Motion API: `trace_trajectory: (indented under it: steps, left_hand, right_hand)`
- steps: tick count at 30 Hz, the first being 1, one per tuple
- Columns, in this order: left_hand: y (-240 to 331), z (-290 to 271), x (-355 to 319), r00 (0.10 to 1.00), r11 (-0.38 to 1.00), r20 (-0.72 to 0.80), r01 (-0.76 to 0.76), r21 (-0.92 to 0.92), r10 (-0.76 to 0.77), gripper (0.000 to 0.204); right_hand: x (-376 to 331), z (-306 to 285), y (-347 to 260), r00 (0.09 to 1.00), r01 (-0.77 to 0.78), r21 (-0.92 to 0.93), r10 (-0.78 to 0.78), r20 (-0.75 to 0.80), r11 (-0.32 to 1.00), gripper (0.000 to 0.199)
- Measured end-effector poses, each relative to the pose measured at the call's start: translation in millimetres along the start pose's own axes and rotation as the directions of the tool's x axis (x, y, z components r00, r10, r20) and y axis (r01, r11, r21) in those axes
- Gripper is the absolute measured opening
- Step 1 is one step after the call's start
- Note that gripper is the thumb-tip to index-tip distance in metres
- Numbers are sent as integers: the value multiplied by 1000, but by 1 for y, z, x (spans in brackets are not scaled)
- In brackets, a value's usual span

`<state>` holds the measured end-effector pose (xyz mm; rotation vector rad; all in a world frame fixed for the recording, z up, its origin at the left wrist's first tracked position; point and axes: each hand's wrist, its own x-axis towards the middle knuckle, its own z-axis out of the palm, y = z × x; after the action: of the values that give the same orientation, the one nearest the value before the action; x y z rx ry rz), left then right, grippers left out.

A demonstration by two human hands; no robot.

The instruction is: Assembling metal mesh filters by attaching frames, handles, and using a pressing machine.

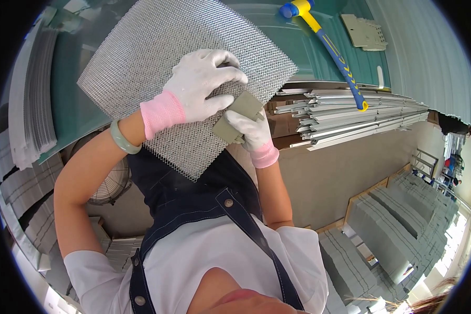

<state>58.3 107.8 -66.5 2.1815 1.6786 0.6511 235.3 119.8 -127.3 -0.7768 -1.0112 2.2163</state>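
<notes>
A silvery wire-mesh panel (141, 47) lies tilted in front of me, one corner toward my body. My left hand (201, 83), in a white glove with a pink cuff, is over the mesh with its fingers apart and curved. Its thumb tip is beside a grey-green notched piece (246, 105). My right hand (252, 131), gloved the same way, grips this piece, its thumb lying across the front. The thumb hides the middle, so I cannot tell whether it is one piece or several stacked.
A blue-and-yellow mallet (332, 49) lies on the green tabletop (319, 63), near another grey-green notched piece (363, 32). Several metal strips (350, 112) are stacked to the right. Long pale strips (34, 99) stand at left. A round fan (112, 183) is below the table.
</notes>
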Motion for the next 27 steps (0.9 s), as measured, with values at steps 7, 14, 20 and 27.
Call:
trace_trajectory:
  steps: [7,14,20,27]
  left_hand:
    - [-1,-15,-2,933,942,241,-305,137,267,78]
    - [-2,-12,0,928,957,311,-258,135,207,98]
    - [-5,-14,3,916,967,347,-241,78,200,97]
    - [-21,-23,9,914,943,252,-333,14,319,69]
  right_hand:
    - [-1,27,-13,969,-6,212,58,-241,977,16]
    - [4,26,6,938,84,139,-31,-345,987,21]
    - [3,21,1,975,-43,165,78,-210,985,31]
    - [4,42,5,947,-117,134,151,-282,984,26]
